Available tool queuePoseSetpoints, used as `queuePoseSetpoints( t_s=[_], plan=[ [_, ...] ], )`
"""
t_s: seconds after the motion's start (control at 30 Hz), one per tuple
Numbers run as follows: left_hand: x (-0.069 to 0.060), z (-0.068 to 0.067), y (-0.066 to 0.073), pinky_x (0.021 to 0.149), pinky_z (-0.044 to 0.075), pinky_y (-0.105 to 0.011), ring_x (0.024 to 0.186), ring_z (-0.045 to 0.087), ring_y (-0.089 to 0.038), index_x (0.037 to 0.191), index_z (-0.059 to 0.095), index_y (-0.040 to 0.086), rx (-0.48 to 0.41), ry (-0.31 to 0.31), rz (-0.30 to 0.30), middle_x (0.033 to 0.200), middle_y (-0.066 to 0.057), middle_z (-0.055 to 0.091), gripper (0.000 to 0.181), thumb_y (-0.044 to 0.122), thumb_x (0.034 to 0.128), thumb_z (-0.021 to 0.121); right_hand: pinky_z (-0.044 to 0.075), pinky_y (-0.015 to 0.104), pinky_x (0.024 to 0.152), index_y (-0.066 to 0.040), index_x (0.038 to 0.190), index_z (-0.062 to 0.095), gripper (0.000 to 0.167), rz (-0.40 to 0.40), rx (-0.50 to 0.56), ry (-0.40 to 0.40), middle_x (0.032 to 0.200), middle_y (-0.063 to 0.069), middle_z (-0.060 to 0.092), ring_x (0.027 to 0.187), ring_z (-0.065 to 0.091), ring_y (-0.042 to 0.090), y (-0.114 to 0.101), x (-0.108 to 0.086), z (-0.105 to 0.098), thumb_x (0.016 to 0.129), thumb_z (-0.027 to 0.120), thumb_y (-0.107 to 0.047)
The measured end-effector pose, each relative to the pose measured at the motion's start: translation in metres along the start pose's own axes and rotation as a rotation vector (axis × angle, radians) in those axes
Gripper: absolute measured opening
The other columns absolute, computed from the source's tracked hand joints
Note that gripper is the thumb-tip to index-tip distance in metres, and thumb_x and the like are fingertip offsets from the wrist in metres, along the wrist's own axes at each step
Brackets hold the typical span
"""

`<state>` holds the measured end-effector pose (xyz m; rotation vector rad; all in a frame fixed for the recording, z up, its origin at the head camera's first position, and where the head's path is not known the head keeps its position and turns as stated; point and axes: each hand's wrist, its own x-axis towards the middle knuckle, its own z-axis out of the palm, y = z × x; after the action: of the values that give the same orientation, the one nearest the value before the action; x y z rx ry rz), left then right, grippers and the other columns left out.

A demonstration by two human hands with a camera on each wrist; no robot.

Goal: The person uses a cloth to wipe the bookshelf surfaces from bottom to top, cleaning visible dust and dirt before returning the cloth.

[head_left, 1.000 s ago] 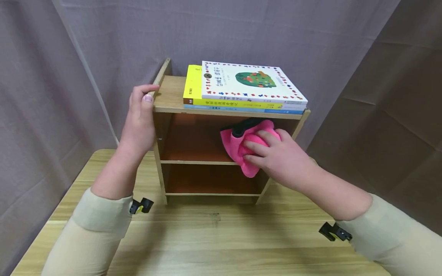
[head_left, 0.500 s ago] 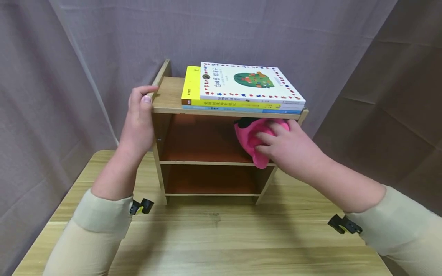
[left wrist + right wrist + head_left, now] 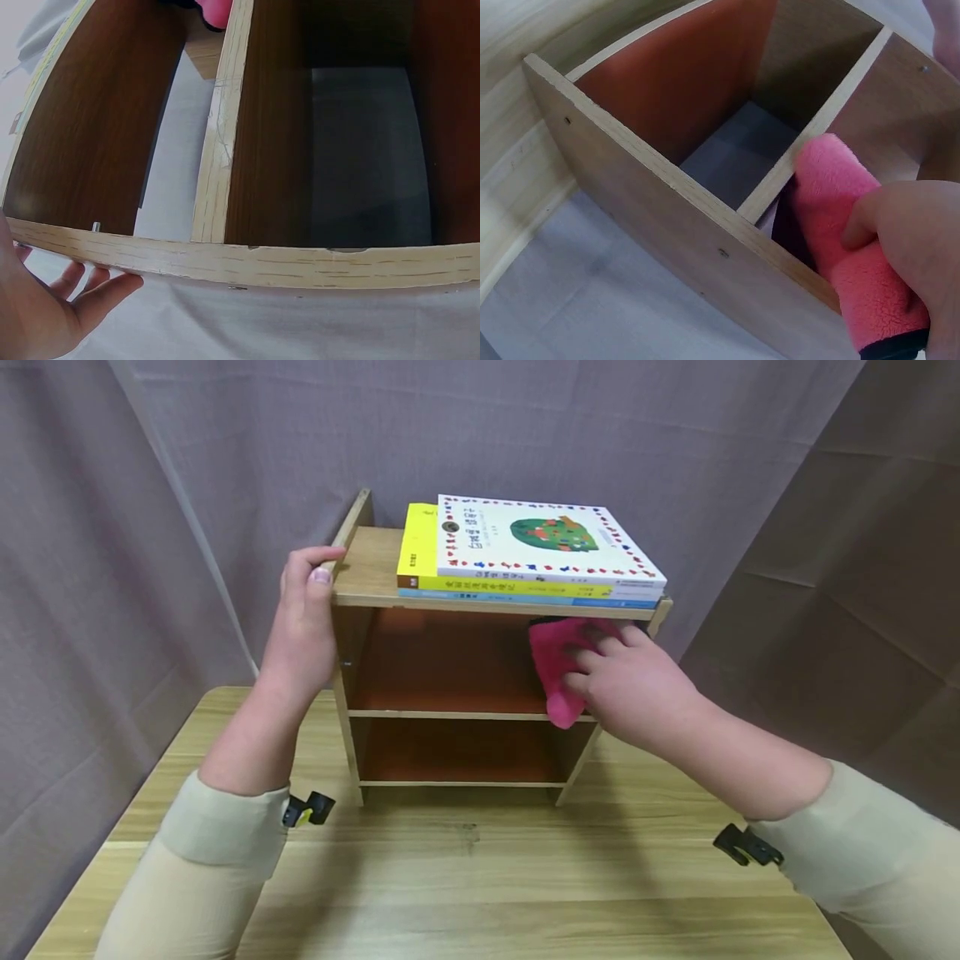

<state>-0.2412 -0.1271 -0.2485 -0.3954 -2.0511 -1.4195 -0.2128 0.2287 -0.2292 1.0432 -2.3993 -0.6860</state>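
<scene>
A small wooden shelf (image 3: 472,716) stands on the table, with two open compartments facing me. At its upper left corner my left hand (image 3: 303,610) grips the side panel, fingertips over the top edge. The left wrist view shows other fingers of that hand (image 3: 82,300) against the panel's outer face. My right hand (image 3: 637,681) holds a bunched pink cloth (image 3: 553,664) with dark edging inside the upper compartment, at its right end. In the right wrist view the fuzzy cloth (image 3: 829,195) touches the middle board's front edge. Part of the cloth is hidden behind the fingers.
Several books (image 3: 540,547) lie stacked flat on the shelf's top, a white-covered one uppermost. Grey curtains (image 3: 480,435) hang close behind and at both sides. The pale wooden table (image 3: 450,877) extends in front of the shelf.
My right hand has moved the pink cloth rightward within the upper compartment, from near its middle to the right end. The cloth has bunched differently. My left hand has stayed in place.
</scene>
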Motion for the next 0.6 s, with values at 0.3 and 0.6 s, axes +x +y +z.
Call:
queuePoseSetpoints(
  t_s=[0.3,0.6],
  plan=[
    [0.001,-0.001,0.001,0.104,0.031,-0.042,0.121,0.042,-0.021,0.137,0.047,0.017,0.002,0.001,-0.008,0.138,-0.008,0.041,0.045,0.039,0.1025,0.030,0.032,0.057,0.102,-0.015,0.108,0.070,0.033,0.057,0.029,0.119,0.120,0.010,0.067,0.120,0.049,0.041,-0.007,0.002,0.012,0.079,0.079,-0.027],
    [0.000,-0.001,0.000,0.106,0.030,-0.040,0.125,0.041,-0.020,0.137,0.047,0.017,0.005,0.003,-0.006,0.141,-0.007,0.041,0.044,0.040,0.1026,0.030,0.026,0.064,0.104,-0.014,0.120,0.063,0.042,0.046,0.049,0.101,0.123,0.015,0.060,0.116,0.048,0.047,-0.022,0.003,0.026,0.086,0.069,-0.038]
  ],
)
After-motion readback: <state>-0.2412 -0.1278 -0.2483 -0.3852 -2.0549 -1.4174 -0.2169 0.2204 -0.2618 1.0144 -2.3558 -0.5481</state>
